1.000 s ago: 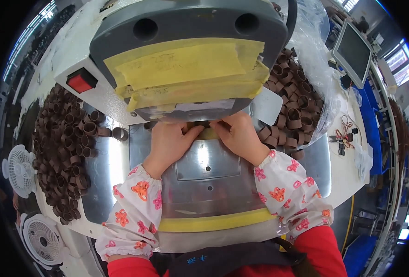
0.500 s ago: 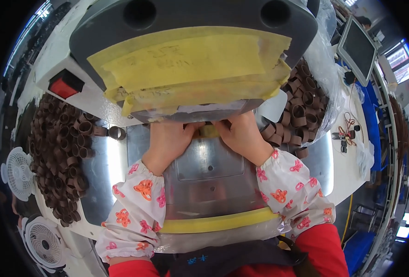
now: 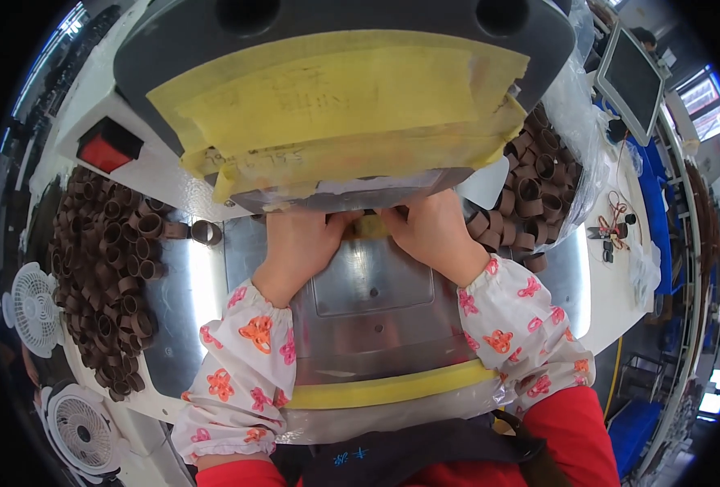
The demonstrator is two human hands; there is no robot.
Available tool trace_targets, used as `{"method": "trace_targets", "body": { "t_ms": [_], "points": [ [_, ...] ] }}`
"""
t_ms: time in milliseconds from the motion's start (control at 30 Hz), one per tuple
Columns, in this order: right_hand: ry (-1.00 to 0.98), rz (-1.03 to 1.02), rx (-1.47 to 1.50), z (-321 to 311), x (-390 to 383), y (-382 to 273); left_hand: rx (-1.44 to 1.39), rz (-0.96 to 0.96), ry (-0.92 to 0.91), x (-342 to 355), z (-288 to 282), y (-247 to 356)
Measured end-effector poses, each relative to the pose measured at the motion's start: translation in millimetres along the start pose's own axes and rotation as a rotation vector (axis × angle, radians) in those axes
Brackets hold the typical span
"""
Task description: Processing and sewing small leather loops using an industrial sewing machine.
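Note:
My left hand [image 3: 301,243] and my right hand [image 3: 435,235] reach in under the front edge of a dark grey machine head [image 3: 360,183]. Thumbs bent inward, they face each other across a small yellowish patch [image 3: 370,226] on the metal work plate [image 3: 374,284]. Both hands look closed, but the machine head covers the fingertips and whatever they grip. Yellow tape [image 3: 336,89] covers much of the machine's front. Floral sleeve covers reach up to both wrists.
A large heap of brown rings [image 3: 108,276] lies to the left, with a single ring [image 3: 206,233] at its edge. More brown rings [image 3: 530,191] lie in a clear plastic bag [image 3: 581,154] on the right. A red switch [image 3: 108,148], white fans [image 3: 80,430] and a screen [image 3: 629,84] stand around.
The view has shifted slightly, so the machine head appears a little higher and larger. Both hands stay in the same place under it, with no clear change of grip.

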State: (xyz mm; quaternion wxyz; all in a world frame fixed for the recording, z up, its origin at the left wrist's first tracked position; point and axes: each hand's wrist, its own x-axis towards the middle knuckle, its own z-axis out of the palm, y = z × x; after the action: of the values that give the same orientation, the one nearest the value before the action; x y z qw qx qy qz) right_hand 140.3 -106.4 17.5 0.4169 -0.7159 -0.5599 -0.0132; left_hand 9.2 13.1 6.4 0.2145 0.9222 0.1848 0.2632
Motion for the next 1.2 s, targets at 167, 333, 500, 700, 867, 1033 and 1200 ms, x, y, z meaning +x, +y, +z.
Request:
{"method": "trace_targets", "body": {
  "t_ms": [167, 333, 500, 700, 867, 1033, 1200],
  "points": [
    [-0.022, 0.006, -0.045, 3, 1, 1, 0.013, -0.092, -0.112, -2, -1, -3],
    [0.008, -0.048, -0.072, 4, 2, 2, -0.021, -0.052, -0.047, -1, 0, -5],
    [0.033, -0.044, -0.055, 2, 4, -4, -0.001, -0.092, -0.098, -1, -1, -2],
    [-0.048, 0.015, -0.043, 4, -1, -1, -0.015, -0.13, -0.117, 0, -4, 0],
    [-0.102, 0.078, -0.204, 6, -9, 12, 0.002, 0.025, 0.047, -5, 16, -9],
    [-0.054, 0.018, 0.016, 10, -6, 7, -0.047, -0.055, 0.033, -7, 12, -11],
    [-0.073, -0.149, 0.013, 8, -12, -8, -0.008, -0.038, -0.009, -18, -10, 6]
  ]
}}
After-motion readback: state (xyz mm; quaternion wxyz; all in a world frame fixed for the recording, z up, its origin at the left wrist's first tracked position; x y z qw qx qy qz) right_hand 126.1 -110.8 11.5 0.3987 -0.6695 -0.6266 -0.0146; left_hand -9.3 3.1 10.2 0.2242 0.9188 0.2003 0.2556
